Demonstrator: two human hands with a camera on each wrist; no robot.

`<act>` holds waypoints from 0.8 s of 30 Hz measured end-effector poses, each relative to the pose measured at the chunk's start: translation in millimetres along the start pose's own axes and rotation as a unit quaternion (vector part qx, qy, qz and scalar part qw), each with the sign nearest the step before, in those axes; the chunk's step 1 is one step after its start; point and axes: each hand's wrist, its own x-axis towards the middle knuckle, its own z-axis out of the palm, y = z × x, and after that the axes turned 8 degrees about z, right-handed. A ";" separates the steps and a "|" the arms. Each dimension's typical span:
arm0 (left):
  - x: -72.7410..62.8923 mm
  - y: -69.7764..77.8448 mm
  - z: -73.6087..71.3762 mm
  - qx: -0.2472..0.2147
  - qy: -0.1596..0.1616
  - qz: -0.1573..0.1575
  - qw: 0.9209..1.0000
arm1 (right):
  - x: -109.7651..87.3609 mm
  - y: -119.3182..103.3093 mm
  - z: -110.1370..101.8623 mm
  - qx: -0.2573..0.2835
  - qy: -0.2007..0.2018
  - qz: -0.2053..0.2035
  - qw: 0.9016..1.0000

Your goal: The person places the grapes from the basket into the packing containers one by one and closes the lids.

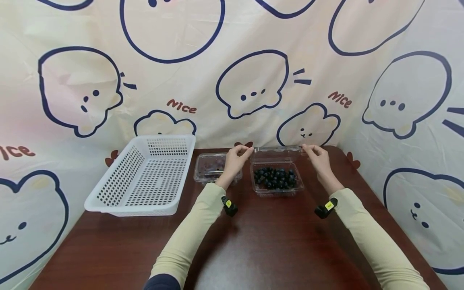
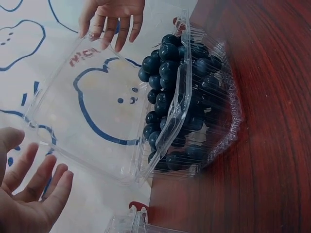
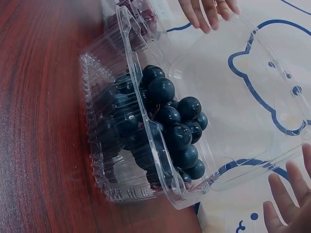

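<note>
A clear plastic clamshell box [image 1: 277, 192] stands on the table with its hinged lid [image 1: 273, 154] raised at the back. Inside lies a bunch of dark, round grapes [image 1: 275, 178], also seen close up in both wrist views. At the lid's left corner, my left hand [image 1: 236, 162] pinches the edge between thumb and fingertip. My right hand [image 1: 321, 164] pinches the opposite corner the same way. The other fingers of both hands are spread loosely in the wrist views. Through the transparent lid [image 2: 104, 111] the patterned cloth shows.
Left of the grape box is a second clear box [image 1: 204, 172], closed, with reddish contents, partly behind my left hand. Further left stands a white perforated plastic basket [image 1: 177, 193]. A patterned cloth [image 1: 203, 84] hangs behind the dark wooden table [image 1: 275, 249].
</note>
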 end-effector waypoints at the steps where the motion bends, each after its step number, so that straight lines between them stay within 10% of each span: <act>1: 0.3 -0.3 -0.3 -0.003 -0.003 -0.004 1.000 | -0.7 -1.2 -0.1 0.003 -0.004 0.002 1.000; 24: -5.7 -1.0 -5.6 -0.012 -0.069 -0.040 0.997 | -6.8 1.4 -4.7 -0.038 -0.050 0.016 0.998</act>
